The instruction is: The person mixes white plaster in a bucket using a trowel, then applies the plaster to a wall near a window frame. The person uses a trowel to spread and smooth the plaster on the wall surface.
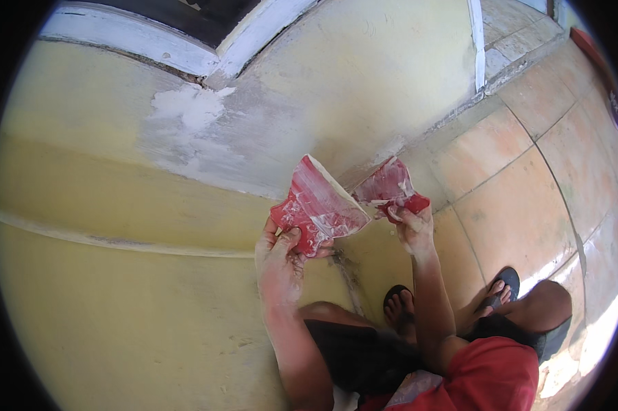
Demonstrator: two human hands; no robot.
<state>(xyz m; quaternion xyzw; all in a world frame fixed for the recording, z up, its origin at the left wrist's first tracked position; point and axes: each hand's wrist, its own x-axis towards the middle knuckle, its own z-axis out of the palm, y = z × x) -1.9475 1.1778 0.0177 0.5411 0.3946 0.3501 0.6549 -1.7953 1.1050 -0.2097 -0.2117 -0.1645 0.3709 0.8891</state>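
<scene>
My left hand (283, 243) is closed on the handle end of a wide red putty spreader (323, 205), whose face is smeared with white filler along its blade. In my right hand (415, 226) is a second, smaller-looking red putty spreader (389, 183), also streaked with white. The two spreaders are held close together in front of the yellow wall, the right one's edge near the left one's long edge. Whether they touch I cannot tell. White residue coats my fingers and left wrist. Beyond them a patch of white filler (192, 113) is spread on the wall below the window corner.
A white window frame (213, 65) runs along the top of the yellow wall (151, 322). A raised ledge (117, 243) crosses the wall at left. Orange floor tiles (514, 198) lie to the right, with my sandalled feet (504, 284) on them. A red object (586, 48) lies far right.
</scene>
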